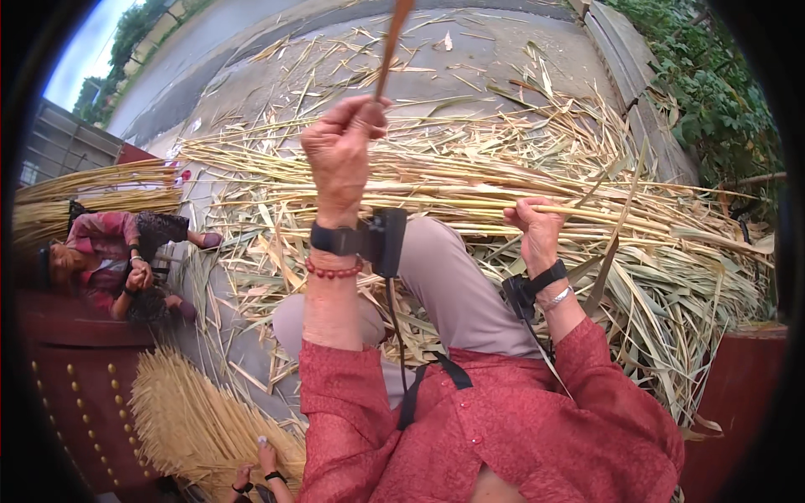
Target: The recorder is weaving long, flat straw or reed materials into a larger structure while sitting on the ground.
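Observation:
My left hand (342,155) is raised over the stalks, its fingers pinched on one end of a long brown strip (393,42), which looks like a dry leaf or sheath and runs out past the top edge. To the right and lower, my right hand (539,230) is closed around a thin yellow reed stalk (465,202). That stalk lies level over a wide heap of long, dry reed stalks (419,172) spread before my knees. Both wrists wear black straps with small devices.
Loose leaves and husks (654,293) cover the ground around my legs. At left a person (105,251) sits near more stalks (101,184). Another person's hands (267,461) touch a straw bundle (201,411) by a studded red door (92,394). A concrete curb (629,75) borders bushes at right.

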Demonstrator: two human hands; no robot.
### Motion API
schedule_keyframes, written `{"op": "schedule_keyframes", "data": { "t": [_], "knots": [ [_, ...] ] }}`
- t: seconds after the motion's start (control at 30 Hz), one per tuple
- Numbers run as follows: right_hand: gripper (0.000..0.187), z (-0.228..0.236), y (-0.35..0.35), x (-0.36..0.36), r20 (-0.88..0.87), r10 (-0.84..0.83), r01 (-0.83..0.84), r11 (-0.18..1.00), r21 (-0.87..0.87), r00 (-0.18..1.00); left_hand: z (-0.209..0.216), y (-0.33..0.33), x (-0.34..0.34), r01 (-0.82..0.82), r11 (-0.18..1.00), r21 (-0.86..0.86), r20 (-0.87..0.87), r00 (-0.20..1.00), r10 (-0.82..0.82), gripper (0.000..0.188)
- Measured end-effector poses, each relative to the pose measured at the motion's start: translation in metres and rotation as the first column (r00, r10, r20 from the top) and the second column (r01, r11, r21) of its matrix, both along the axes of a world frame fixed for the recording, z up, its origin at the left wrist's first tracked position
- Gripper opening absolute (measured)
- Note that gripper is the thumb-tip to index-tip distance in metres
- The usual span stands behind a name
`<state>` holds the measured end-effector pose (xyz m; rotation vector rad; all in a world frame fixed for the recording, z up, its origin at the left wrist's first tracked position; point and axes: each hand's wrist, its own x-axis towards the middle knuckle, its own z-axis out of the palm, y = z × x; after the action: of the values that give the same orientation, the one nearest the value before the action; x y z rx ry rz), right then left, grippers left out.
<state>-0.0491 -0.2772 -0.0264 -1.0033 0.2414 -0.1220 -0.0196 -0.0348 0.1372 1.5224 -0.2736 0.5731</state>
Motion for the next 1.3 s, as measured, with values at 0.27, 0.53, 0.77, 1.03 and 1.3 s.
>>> {"op": "schedule_keyframes", "data": {
  "t": [0.27, 0.53, 0.77, 1.03, 1.3],
  "knots": [
    [0.003, 0.026, -0.001, 0.005, 0.116, 0.120, -0.125, 0.992, 0.030, 0.986, -0.033, 0.133, -0.046, -0.368, 0.900, 0.232, -0.275, 0.863, 0.424, 0.014],
    [0.002, 0.059, -0.001, 0.019, 0.288, 0.254, -0.255, 0.966, -0.034, 0.923, -0.098, 0.220, -0.174, -0.572, 0.677, 0.462, -0.484, 0.476, 0.734, 0.015],
    [0.004, 0.077, -0.019, 0.034, 0.413, 0.255, -0.254, 0.965, -0.059, 0.874, -0.234, 0.169, -0.260, -0.557, 0.707, 0.435, -0.742, 0.222, 0.632, 0.022],
    [0.006, 0.091, -0.031, 0.032, 0.478, 0.223, -0.184, 0.975, -0.127, 0.850, -0.294, 0.154, -0.328, -0.016, 0.639, 0.769, -0.628, -0.211, 0.750, 0.041],
    [0.007, 0.107, 0.028, 0.041, 0.548, 0.220, -0.214, 0.974, -0.076, 0.807, -0.172, 0.211, -0.256, -0.372, 0.658, 0.655, -0.489, 0.455, 0.745, 0.031]
  ]
}}
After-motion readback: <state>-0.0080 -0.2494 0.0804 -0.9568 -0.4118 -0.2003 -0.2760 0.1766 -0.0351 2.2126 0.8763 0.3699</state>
